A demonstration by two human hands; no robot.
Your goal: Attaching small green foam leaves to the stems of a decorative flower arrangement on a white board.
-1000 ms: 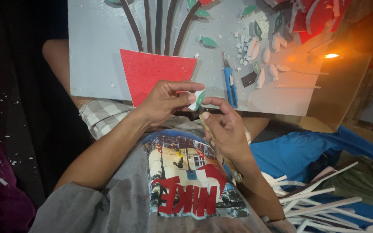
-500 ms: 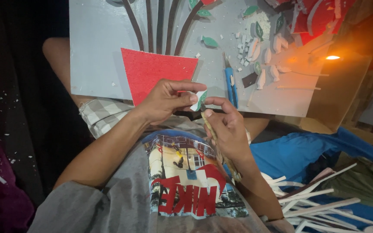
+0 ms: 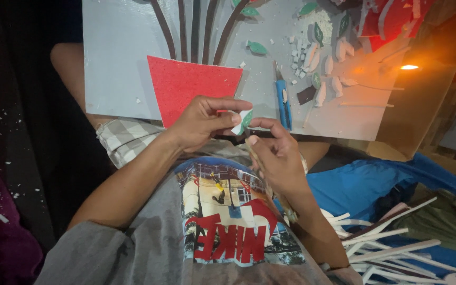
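A small leaf-shaped piece (image 3: 243, 121), white with a green edge, is pinched between the thumb and fingertips of the left hand (image 3: 202, 122), just below the centre of the view. The left hand is curled, its fingers closed on the piece. The right hand (image 3: 276, 155) lies at about four o'clock from the piece, its fingers bent and its fingertips touching the piece from the other side; a thin stick-like tool seems to be gripped in it, though what kind cannot be told.

Just beyond the hands, at twelve o'clock, a grey board (image 3: 122, 63) is propped across the lap. A red pot shape (image 3: 188, 84) is stuck to the board, and dark stems (image 3: 196, 29) rise from it. A blue craft knife (image 3: 283, 97) lies on the board at one o'clock from the hands. Further out at one o'clock, a green leaf (image 3: 257, 48), other leaf pieces and white scraps (image 3: 302, 50) are scattered over the board.

At four o'clock, well apart from the hands, blue cloth (image 3: 365, 182) is spread, and a heap of white strips (image 3: 381, 248) lies at the lower right. A small orange light (image 3: 408, 67) glows at two o'clock. The surroundings are dark.
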